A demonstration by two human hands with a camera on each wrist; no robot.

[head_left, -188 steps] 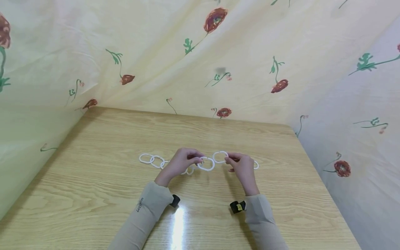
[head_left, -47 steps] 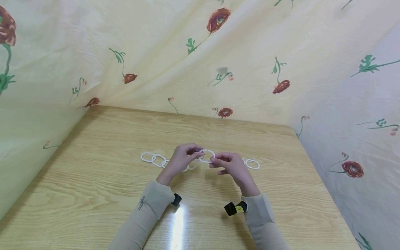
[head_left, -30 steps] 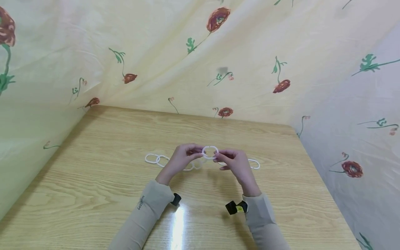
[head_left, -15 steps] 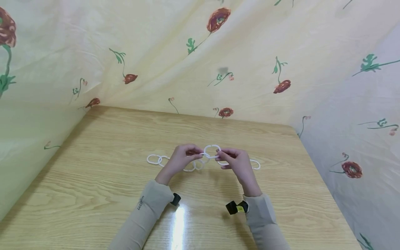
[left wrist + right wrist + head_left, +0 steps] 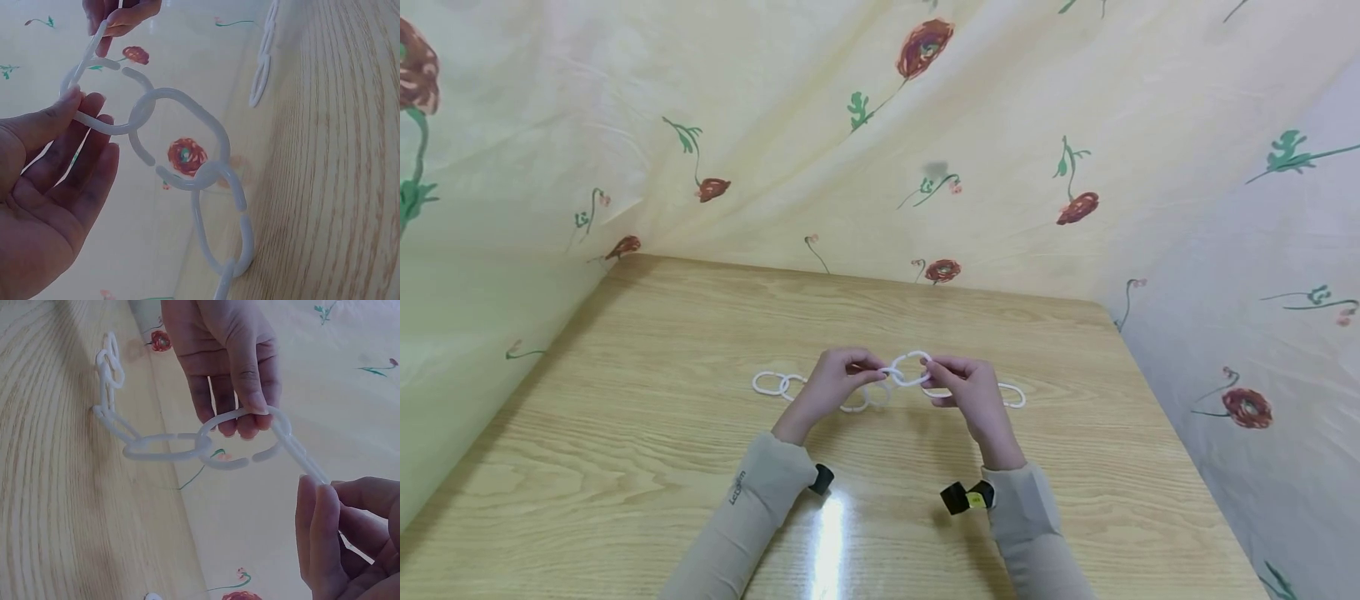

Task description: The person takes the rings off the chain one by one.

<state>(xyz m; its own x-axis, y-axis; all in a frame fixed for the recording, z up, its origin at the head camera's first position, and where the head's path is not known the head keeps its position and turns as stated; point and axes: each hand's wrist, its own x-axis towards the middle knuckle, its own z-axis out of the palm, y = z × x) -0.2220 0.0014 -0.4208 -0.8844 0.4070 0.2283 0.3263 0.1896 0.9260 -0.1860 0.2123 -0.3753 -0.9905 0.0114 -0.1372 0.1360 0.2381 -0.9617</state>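
Observation:
My left hand (image 5: 842, 379) pinches the end link (image 5: 228, 465) of a white plastic chain (image 5: 164, 456) between thumb and fingers. The chain's oval links, each with a small gap, hang from there to the table in both wrist views. My right hand (image 5: 970, 396) pinches another white link (image 5: 908, 384), held up at a tilt. This link crosses the left hand's link and looks hooked through it in the right wrist view. In the head view, the left hand hides part of the chain, whose far links (image 5: 767, 393) lie to its left.
Loose white links (image 5: 1006, 405) lie on the wood-grain table (image 5: 880, 517), beside and partly behind the right hand. A pale floral cloth (image 5: 775, 150) rises behind the table and along both sides. Black wrist cameras (image 5: 956, 498) sit under the sleeves.
Earlier the two held links were apart; now they overlap as joined. The right link has tilted and dropped slightly in the last half second. The chain on the table has shifted a little right.

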